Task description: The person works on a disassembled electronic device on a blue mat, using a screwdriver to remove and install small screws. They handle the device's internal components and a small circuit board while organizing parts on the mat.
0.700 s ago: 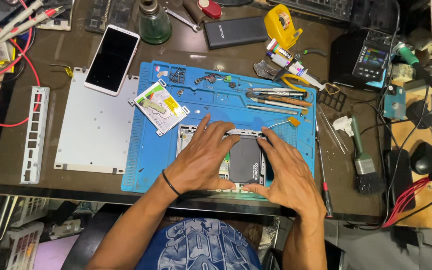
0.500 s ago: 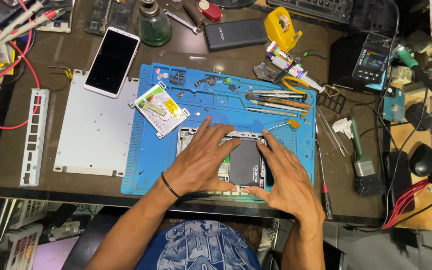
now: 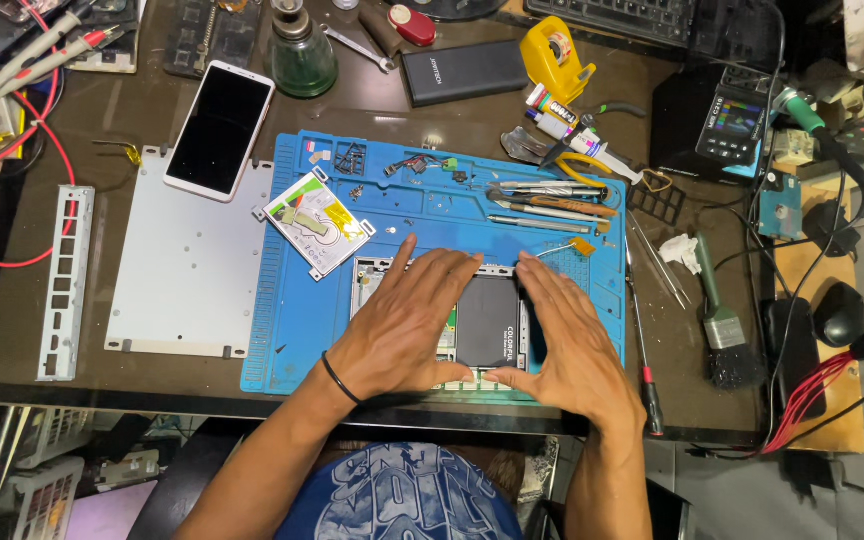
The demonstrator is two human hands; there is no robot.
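Nearest the body, the left hand (image 3: 407, 330) lies flat with fingers spread over a metal tray (image 3: 370, 275), while the right hand (image 3: 567, 345) cups, fingers together, along the edge of the black drive (image 3: 489, 320) seated in it on the blue mat (image 3: 422, 205). The drive looks placed but, by my judgement, not yet fastened. Since the earlier frame the hands have barely shifted. Farther off lie a hard drive (image 3: 317, 222) and a phone (image 3: 219, 130).

The right hand (image 3: 567, 345) has lifted its fingers off the black drive (image 3: 487, 320); thumb now at its lower edge.
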